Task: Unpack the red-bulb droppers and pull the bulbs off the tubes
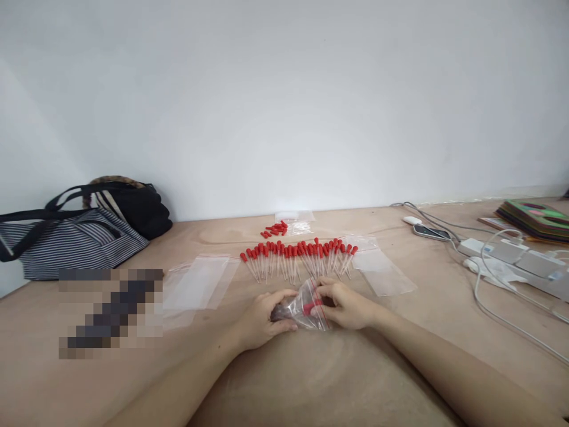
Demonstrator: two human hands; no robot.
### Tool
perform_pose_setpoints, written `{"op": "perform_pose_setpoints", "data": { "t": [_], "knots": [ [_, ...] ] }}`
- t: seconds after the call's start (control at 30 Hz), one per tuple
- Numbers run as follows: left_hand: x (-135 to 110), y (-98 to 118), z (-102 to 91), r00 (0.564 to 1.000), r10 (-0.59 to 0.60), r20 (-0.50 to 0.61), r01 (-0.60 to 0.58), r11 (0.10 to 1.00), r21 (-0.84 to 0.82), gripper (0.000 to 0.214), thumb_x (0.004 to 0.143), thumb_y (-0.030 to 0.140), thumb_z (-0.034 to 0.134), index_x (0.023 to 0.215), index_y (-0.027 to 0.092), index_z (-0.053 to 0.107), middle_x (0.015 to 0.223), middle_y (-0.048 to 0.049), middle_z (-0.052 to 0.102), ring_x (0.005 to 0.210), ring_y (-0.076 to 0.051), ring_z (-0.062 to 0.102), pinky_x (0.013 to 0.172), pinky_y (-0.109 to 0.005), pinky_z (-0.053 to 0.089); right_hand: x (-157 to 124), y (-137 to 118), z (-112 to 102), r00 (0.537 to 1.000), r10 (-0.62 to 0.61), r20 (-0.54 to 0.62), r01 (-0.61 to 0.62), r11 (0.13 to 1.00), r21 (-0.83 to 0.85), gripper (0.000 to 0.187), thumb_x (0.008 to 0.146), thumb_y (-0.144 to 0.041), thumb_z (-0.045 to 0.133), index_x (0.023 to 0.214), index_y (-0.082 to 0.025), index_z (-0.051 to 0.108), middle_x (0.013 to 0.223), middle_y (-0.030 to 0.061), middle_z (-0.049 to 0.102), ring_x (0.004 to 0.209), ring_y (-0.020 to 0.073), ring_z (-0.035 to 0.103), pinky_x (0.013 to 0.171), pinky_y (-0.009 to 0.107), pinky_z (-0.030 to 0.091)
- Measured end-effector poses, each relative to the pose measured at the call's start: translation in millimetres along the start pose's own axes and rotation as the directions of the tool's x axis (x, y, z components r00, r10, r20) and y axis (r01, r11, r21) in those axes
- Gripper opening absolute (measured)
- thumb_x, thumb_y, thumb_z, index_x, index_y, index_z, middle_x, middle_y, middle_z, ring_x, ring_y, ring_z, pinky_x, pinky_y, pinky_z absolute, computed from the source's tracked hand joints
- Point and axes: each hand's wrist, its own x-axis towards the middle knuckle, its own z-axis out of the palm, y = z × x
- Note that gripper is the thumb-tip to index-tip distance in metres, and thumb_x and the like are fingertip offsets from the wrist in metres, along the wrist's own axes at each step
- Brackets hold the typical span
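Clear zip bag (297, 309) is right in the middle of everything here, sitting between the two hands, just on the near side of a long row of droppers (291, 255). Its long axis runs roughly left to right, hand to hand, and it's all crumpled and puffed up rather than flat. The bit that matters imo: the red-striped edge is over at the right hand (349, 305), while the bunched end sits in the left hand (267, 320). So the right one is clearly nearer that edge.

The left hand is curled round its end in a loose C, thumb on the near side, fingers on the far side. The right is pinching the striped edge between thumb and fingers, and there's a red bulb (312, 307) right by the thumb tip. Can't tell if the film covers that bulb all the way, or if the fingers are squeezing it too.

As for the row, it's straight ahead past the fingertips, red ends pointing away from the person and thin tips toward the hands. The right hand's fingers look really close to those tips. Flat bags lie either side, a left batch (200, 281) and a right batch (384, 276), both well apart from the hands. Further back on the table (302, 379) there's a little heap of loose red pieces (276, 229).
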Motion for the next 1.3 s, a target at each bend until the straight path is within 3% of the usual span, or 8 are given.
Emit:
{"op": "perform_pose_setpoints", "data": {
  "t": [0.1, 0.2, 0.33, 0.5, 0.73, 1.0, 1.17, 1.3],
  "knots": [
    [0, 2, -1.2, 1.000, -0.020, 0.010, 0.020, 1.000, -0.013, 0.041, 0.070, 0.034, 0.063, 0.108, 0.023, 0.053, 0.078, 0.0027, 0.062, 0.066, -0.015, 0.055, 0.062, -0.025, 0.041, 1, 7, -2, 0.984, 0.179, -0.017, -0.168, 0.947, 0.273, 0.018, 0.075, -0.035, 0.057, 0.072, -0.017, 0.060, 0.073, 0.0015, 0.059, 0.067, 0.0122, 0.055, 0.065, 0.027, 0.045],
    [0, 3, -2.0, 1.000, -0.013, 0.004, 0.013, 1.000, -0.011, 0.043, 0.070, 0.033, 0.063, 0.109, 0.022, 0.051, 0.075, 0.0029, 0.061, 0.064, -0.014, 0.055, 0.062, -0.025, 0.041, 1, 14, -3, 0.920, 0.393, -0.001, -0.307, 0.721, 0.621, 0.025, 0.067, -0.040, 0.065, 0.073, -0.017, 0.058, 0.065, 0.0000, 0.060, 0.059, 0.0104, 0.056, 0.060, 0.025, 0.047],
    [0, 3, -1.1, 1.000, -0.002, 0.004, 0.002, 1.000, -0.014, 0.045, 0.071, 0.035, 0.061, 0.112, 0.022, 0.049, 0.074, 0.0029, 0.061, 0.063, -0.014, 0.054, 0.062, -0.025, 0.042, 6, 18, -2, 0.839, 0.536, -0.096, -0.217, 0.490, 0.844, 0.031, 0.058, -0.034, 0.073, 0.079, -0.017, 0.059, 0.072, 0.0013, 0.063, 0.060, 0.0082, 0.057, 0.057, 0.020, 0.047],
    [-3, -3, 1.6, 0.998, -0.058, -0.037, 0.060, 0.997, 0.041, 0.050, 0.069, 0.037, 0.063, 0.115, 0.024, 0.049, 0.093, -0.0023, 0.061, 0.081, -0.020, 0.055, 0.073, -0.032, 0.043, 28, 29, -19, 0.773, 0.591, -0.231, -0.184, 0.556, 0.810, 0.019, 0.065, -0.030, 0.068, 0.068, -0.017, 0.055, 0.058, -0.0031, 0.056, 0.046, 0.0029, 0.047, 0.045, 0.014, 0.040],
    [-7, -3, -0.2, 0.990, -0.121, -0.067, 0.125, 0.991, 0.056, 0.060, 0.066, 0.041, 0.064, 0.121, 0.024, 0.044, 0.102, -0.0054, 0.058, 0.096, -0.026, 0.049, 0.081, -0.040, 0.041, 84, 49, -53, 0.795, 0.582, -0.175, -0.337, 0.662, 0.669, 0.013, 0.063, -0.018, 0.067, 0.060, -0.014, 0.055, 0.047, -0.0035, 0.051, 0.039, 0.0031, 0.040, 0.038, 0.015, 0.035],
    [-18, 1, -24.3, 0.975, -0.221, 0.015, 0.217, 0.966, 0.139, 0.070, 0.066, 0.043, 0.063, 0.128, 0.027, 0.035, 0.107, -0.0057, 0.056, 0.102, -0.028, 0.048, 0.084, -0.041, 0.039, 137, 64, -50, 0.808, 0.565, -0.168, -0.476, 0.794, 0.378, 0.012, 0.058, -0.012, 0.068, 0.058, -0.015, 0.056, 0.043, -0.0044, 0.052, 0.040, 0.0055, 0.044, 0.040, 0.017, 0.035],
    [-17, -8, -23.0, 0.974, -0.223, -0.031, 0.225, 0.962, 0.152, 0.055, 0.075, 0.046, 0.050, 0.124, 0.023, 0.040, 0.097, -0.0055, 0.056, 0.087, -0.023, 0.052, 0.077, -0.037, 0.042, 144, 63, -42, 0.814, 0.536, -0.224, -0.503, 0.843, 0.189, 0.008, 0.058, -0.015, 0.068, 0.058, -0.014, 0.059, 0.047, -0.0012, 0.054, 0.047, 0.0105, 0.050, 0.048, 0.022, 0.040],
    [-16, -8, -18.5, 0.978, -0.205, -0.044, 0.209, 0.970, 0.123, 0.053, 0.072, 0.040, 0.055, 0.120, 0.022, 0.042, 0.095, -0.0046, 0.057, 0.088, -0.023, 0.051, 0.078, -0.037, 0.041, 139, 50, -37, 0.813, 0.454, -0.365, -0.464, 0.884, 0.065, 0.007, 0.061, -0.017, 0.065, 0.067, -0.014, 0.061, 0.065, 0.0035, 0.061, 0.064, 0.0134, 0.055, 0.060, 0.023, 0.040]
  ]
}}
